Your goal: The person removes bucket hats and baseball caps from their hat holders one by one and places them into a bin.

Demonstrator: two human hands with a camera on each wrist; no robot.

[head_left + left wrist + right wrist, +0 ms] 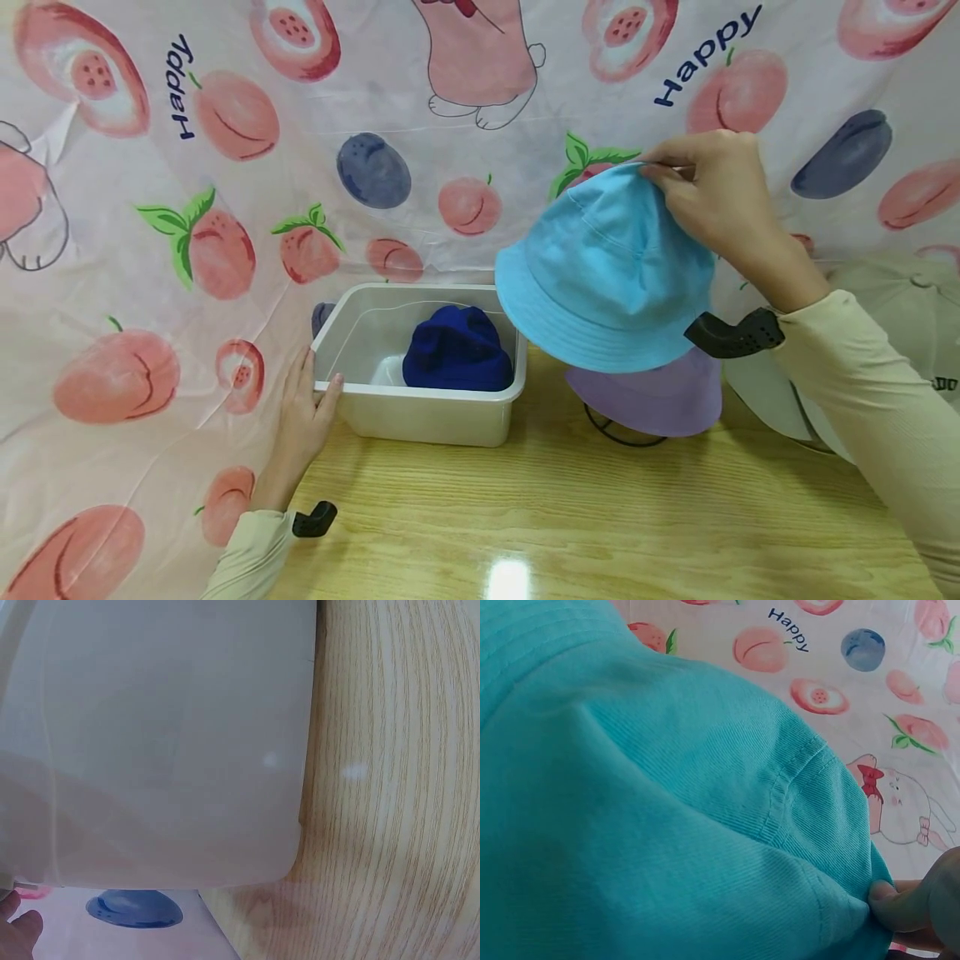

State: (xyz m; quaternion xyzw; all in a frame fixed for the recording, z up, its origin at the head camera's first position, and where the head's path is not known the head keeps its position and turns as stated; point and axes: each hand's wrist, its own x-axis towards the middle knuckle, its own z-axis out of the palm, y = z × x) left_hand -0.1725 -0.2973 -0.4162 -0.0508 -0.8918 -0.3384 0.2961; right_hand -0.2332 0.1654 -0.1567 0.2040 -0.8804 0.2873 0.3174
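My right hand (712, 183) pinches a light blue bucket hat (607, 267) by the top of its crown. The hat hangs in the air, brim down, and fills most of the right wrist view, where the thumb and fingers (900, 904) nip the cloth. My left hand (303, 421) touches the near left corner of a white plastic bin (427, 417), fingers along its side and thumb at the front rim. Inside the bin, toward its right end, lies a dark blue hat (459, 350). In the left wrist view the bin's wall (165, 750) hides most of that hand.
Behind the blue hat, a purple bucket hat (652, 400) sits on a black wire stand (618, 429). Beige caps (900, 308) stand farther right, partly covered by my right arm. A fruit-printed cloth (300, 167) hangs behind the wooden table (450, 517).
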